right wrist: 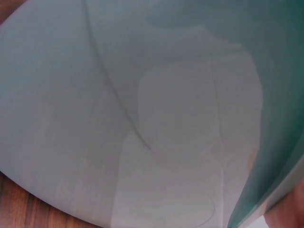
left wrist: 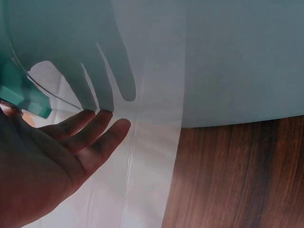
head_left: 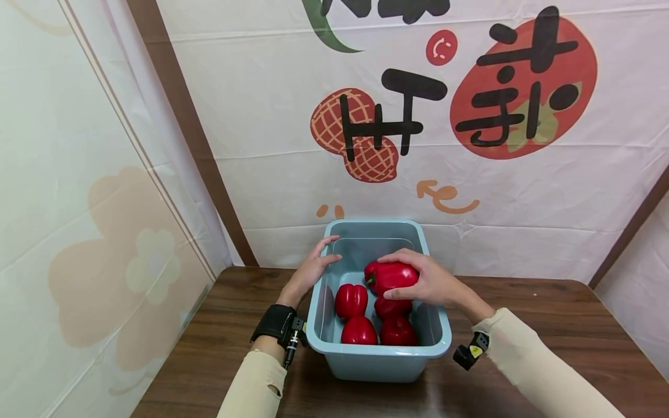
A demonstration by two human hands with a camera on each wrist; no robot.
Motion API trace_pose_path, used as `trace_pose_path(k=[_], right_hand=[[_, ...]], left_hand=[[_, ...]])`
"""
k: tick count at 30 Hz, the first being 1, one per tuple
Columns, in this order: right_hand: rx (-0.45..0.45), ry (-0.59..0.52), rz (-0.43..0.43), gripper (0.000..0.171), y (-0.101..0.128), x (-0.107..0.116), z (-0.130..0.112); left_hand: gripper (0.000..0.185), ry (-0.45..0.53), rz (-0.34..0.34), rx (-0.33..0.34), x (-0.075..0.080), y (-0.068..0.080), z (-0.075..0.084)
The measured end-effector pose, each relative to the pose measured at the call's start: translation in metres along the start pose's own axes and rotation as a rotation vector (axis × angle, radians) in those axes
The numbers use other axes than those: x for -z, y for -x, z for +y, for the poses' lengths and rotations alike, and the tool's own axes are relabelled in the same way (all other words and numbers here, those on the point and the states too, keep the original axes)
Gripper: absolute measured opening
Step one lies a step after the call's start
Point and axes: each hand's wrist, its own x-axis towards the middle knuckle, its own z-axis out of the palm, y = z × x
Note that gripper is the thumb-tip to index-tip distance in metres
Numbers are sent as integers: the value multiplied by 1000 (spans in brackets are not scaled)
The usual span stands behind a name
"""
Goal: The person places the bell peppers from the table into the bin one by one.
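Note:
A light blue plastic bin stands on the table. My right hand reaches over its right rim and grips a red bell pepper, thumb on the near side and fingers over the top. That pepper's green stem points left. Below it in the bin lie several more red bell peppers. My left hand holds the bin's left rim, thumb over the inside; in the left wrist view its fingertips touch the glossy outer wall. The right wrist view shows mostly bin wall, with only a sliver of hand.
The dark wooden table extends to both sides of the bin. Close behind the bin hangs a white printed cloth, and another cloth panel rises on the left. Both forearms wear wrist cameras.

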Motion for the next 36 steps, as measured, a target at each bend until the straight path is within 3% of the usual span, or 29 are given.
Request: trace_pose_path(k=[21,29,36], right_hand=[[-19,6,-51,71,0,-3,1],[-24,20,-61,71,-1,-3,-1],[-16,37,-76,73,-1,-2,-1]], left_hand=[[58,-9,5,-2,-1,0,0],[57,9,22,6,2,-20,-24],[57,1,28,0,3,-21,-26]])
